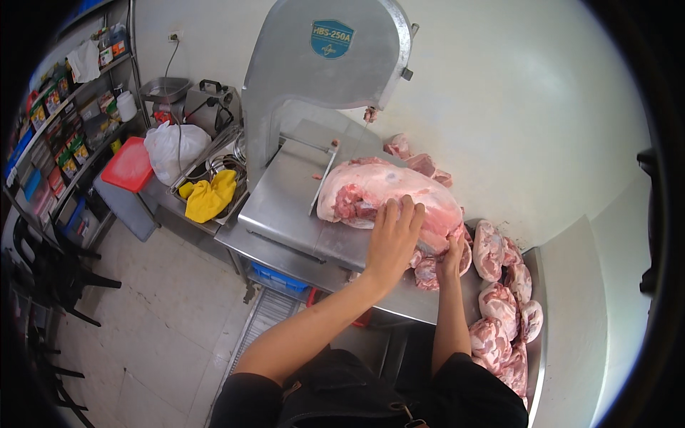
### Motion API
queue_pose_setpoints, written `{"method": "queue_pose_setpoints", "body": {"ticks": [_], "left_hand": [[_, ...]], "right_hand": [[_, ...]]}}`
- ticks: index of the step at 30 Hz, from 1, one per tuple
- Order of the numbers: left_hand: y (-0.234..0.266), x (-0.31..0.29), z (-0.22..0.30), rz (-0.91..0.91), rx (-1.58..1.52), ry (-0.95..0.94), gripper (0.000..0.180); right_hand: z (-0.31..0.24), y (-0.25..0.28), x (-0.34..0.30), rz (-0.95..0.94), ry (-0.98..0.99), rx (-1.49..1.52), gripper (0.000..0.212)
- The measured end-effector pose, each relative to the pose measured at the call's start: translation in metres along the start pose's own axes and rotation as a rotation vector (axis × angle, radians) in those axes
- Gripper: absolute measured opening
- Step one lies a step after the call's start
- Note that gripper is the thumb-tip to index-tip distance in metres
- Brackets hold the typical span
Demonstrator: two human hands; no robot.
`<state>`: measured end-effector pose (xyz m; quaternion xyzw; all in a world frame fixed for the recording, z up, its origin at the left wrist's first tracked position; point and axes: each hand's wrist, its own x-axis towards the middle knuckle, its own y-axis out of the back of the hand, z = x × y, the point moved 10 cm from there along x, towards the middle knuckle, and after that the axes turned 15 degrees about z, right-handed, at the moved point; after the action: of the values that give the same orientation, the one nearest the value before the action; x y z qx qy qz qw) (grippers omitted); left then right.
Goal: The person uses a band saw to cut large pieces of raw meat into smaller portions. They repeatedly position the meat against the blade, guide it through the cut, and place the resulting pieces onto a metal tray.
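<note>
Taking the grey band saw point(321, 78) as our landmark, we have the large piece of meat point(399, 182) lying lengthwise on its metal table point(278, 200), below the saw's rounded head, one end toward the sliding plate's upright edge. Our left hand point(394, 221) lies on top of the meat, its fingers extended and slightly parted, pressing rather than wrapped round. Our right hand point(451, 257) touches the meat's end farther right of the saw; its fingers are partly hidden, so we cannot tell how tightly they close. To the right of the saw we have more meat pieces point(496, 307) in a heap, and smaller cuts point(421, 164) behind its table. Left of the saw sit a yellow cloth point(214, 198), a white plastic bag point(176, 151) and a red tray point(128, 164).
</note>
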<state>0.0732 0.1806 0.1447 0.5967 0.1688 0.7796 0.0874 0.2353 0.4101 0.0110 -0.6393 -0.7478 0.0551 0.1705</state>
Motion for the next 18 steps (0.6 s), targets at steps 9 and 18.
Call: {"method": "queue_pose_setpoints", "body": {"ticks": [9,18], "left_hand": [[-0.022,0.011,-0.004,0.018,0.012,0.006,0.052],[-0.047,0.019,-0.007,-0.002,0.059,0.003,0.053]], "right_hand": [[0.004,-0.007,0.021,0.019,0.012,0.03,0.074],[0.033,0.012,0.063,0.108,0.057,-0.067,0.082]]}}
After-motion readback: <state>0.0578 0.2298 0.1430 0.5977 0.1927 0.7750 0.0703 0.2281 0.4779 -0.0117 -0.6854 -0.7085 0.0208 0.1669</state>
